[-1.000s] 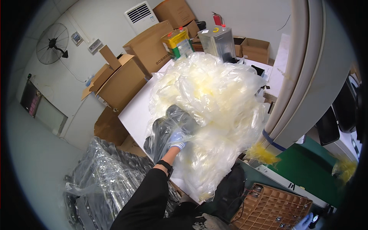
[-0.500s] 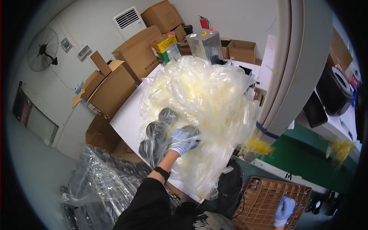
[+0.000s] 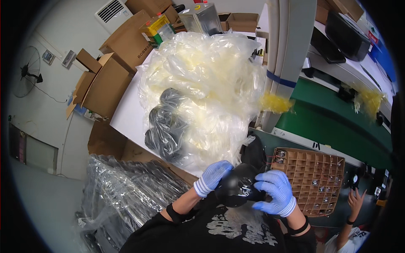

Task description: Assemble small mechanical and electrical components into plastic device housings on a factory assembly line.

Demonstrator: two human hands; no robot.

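Note:
A glossy black rounded shell-like piece (image 3: pixel 237 184) is close to my chest, between my two gloved hands. My left hand (image 3: pixel 216 176), in a blue glove with a striped cuff, grips its left side. On the opposite side my right hand (image 3: pixel 276 193), gloved alike, curves its fingers about the edge. What kind of part this is, I cannot tell. Beyond my hands, a large heap of clear plastic bags (image 3: pixel 202 71) covers most of a white table (image 3: pixel 126 114). More dark rounded pieces in clear plastic (image 3: pixel 164 130) lie at the heap's left side.
At right, a brown divider box (image 3: pixel 306 170) with small parts in several cells stands beside a green conveyor belt (image 3: pixel 333 116). A co-worker's hand (image 3: pixel 356 200) reaches in there. Plastic-wrapped stock (image 3: pixel 122 185) fills the lower left; cartons (image 3: pixel 103 84) and metal cans (image 3: pixel 200 19) stand behind.
My left hand has drawn a dark rounded piece from the bag heap toward my chest. My right hand has come from over the divider box to it. The view has shifted; a co-worker's hand now shows.

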